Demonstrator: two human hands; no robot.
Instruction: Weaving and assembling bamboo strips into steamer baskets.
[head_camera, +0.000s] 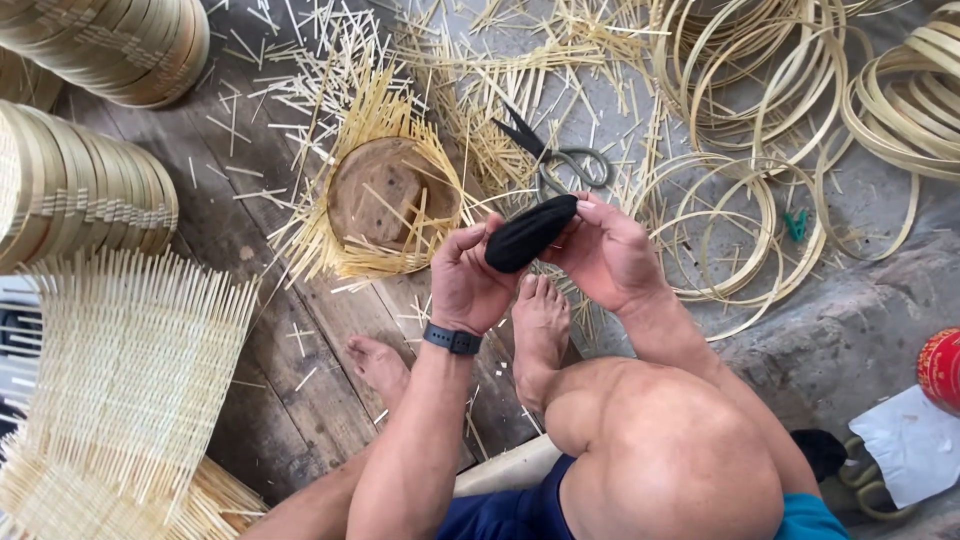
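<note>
Both hands hold a black oblong object above the bare feet, over the strewn bamboo slivers. Its long axis runs diagonally, the narrower end pointing up and right toward the scissors, the blunt end down-left. The left hand curls its fingers around the lower end, and the right hand pinches the upper end with thumb and fingertips.

Scissors lie among scattered bamboo splints beside a round wooden block. Bamboo hoops sprawl at right; stacked woven baskets and a woven mat sit left.
</note>
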